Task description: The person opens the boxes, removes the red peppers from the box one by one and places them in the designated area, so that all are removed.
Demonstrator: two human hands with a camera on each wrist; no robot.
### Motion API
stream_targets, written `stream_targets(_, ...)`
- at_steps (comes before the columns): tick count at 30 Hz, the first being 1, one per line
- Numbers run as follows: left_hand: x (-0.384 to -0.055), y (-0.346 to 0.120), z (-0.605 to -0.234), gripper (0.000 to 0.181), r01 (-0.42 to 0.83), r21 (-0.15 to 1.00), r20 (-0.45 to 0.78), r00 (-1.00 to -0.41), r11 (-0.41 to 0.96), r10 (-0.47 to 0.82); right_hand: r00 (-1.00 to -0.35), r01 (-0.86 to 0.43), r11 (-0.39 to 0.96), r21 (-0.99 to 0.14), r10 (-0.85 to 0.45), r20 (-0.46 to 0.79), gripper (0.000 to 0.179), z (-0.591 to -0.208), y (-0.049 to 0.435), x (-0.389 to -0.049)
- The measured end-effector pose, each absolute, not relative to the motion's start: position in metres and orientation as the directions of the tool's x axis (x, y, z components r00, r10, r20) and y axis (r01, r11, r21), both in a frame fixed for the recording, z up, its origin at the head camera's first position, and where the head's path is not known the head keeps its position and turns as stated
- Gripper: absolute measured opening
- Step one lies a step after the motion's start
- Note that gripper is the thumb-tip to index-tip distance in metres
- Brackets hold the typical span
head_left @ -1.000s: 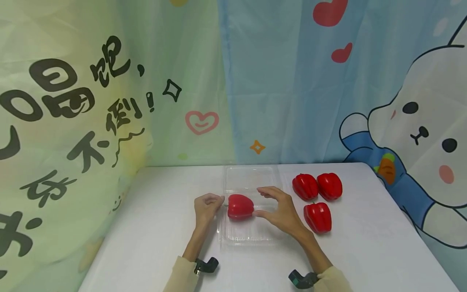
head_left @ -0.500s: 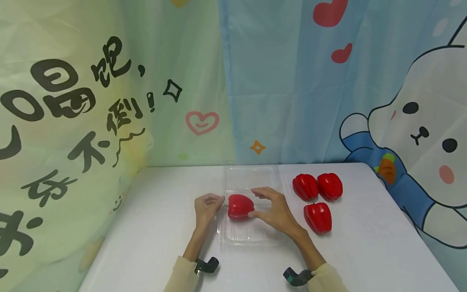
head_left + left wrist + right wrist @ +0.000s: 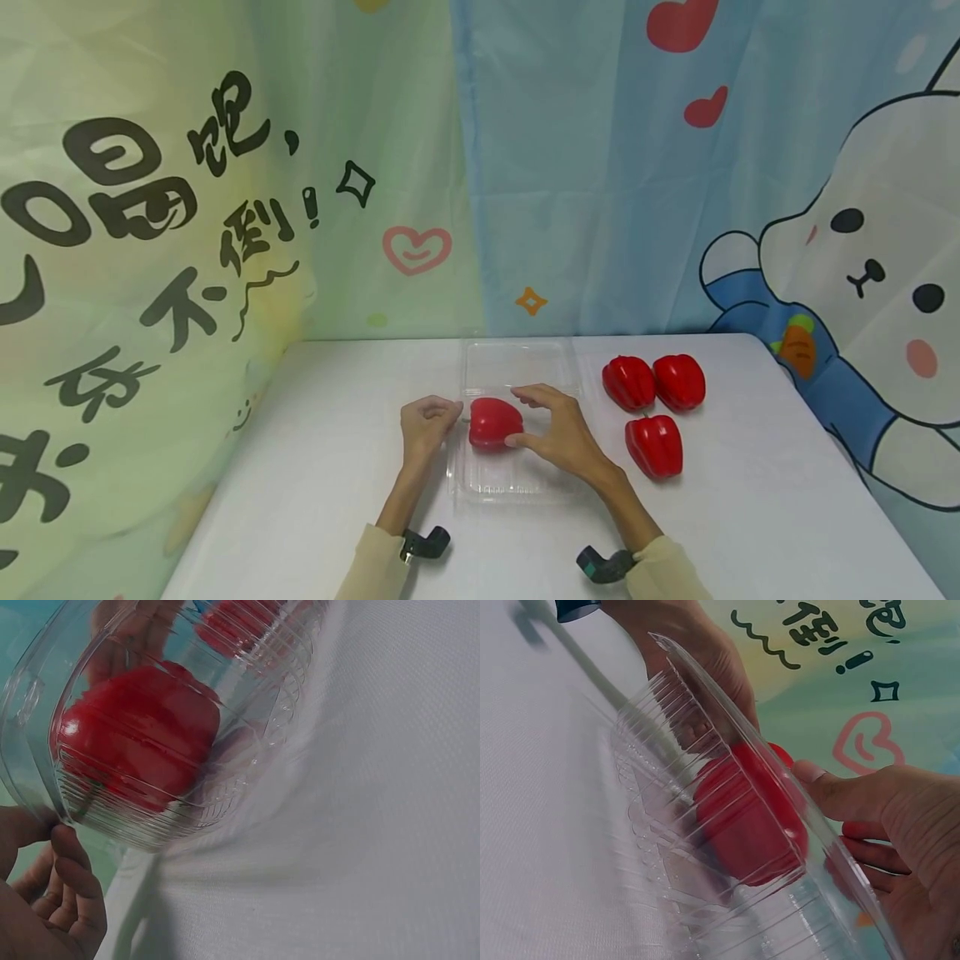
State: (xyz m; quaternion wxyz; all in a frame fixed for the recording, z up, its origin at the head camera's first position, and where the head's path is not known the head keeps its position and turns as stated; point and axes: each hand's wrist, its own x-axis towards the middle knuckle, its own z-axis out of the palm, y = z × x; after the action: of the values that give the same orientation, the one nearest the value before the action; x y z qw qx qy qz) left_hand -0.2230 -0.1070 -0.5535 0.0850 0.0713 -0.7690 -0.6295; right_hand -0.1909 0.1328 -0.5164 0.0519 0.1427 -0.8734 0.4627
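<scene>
A red bell pepper [image 3: 493, 424] lies on its side in a clear plastic container [image 3: 487, 487], its stem pointing left. My left hand [image 3: 426, 427] pinches the container's left rim between thumb and index finger, as the left wrist view shows with the hand [image 3: 52, 892] at the rim. On the pepper's right side, my right hand [image 3: 566, 437] curves in a wide C. Its thumb [image 3: 814, 774] touches or nearly touches the pepper, while the fingers stay spread behind it. The container wall partly covers those fingers in the right wrist view.
Right of the container, three more red bell peppers sit on the white table: one at back left [image 3: 628, 383], one at back right [image 3: 679, 382], one in front [image 3: 654, 447]. The container's clear lid [image 3: 517, 367] lies folded back. A printed curtain [image 3: 540, 167] hangs behind the table.
My right hand has shifted a little left, bringing its thumb over the pepper's right side. The left hand and the container have stayed in place.
</scene>
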Motion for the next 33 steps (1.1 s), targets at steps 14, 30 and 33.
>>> stream_targets(14, -0.223, -0.107, -0.553, 0.018, 0.009, 0.982, 0.053, -0.973, 0.19, -0.224, -0.95, -0.308, 0.551, -0.775, -0.225, 0.218, 0.077, -0.52, 0.127, -0.193)
stream_targets(30, -0.224, -0.107, -0.552, 0.019, 0.006, 0.983, 0.049, -0.972, 0.185, -0.228, -0.95, -0.306, 0.565, -0.766, -0.231, 0.21, 0.078, -0.523, 0.122, -0.196)
stream_targets(33, -0.224, -0.108, -0.553, 0.018, 0.007, 0.982, 0.051, -0.973, 0.19, -0.224, -0.952, -0.303, 0.578, -0.758, -0.229, 0.205, 0.076, -0.524, 0.121, -0.197)
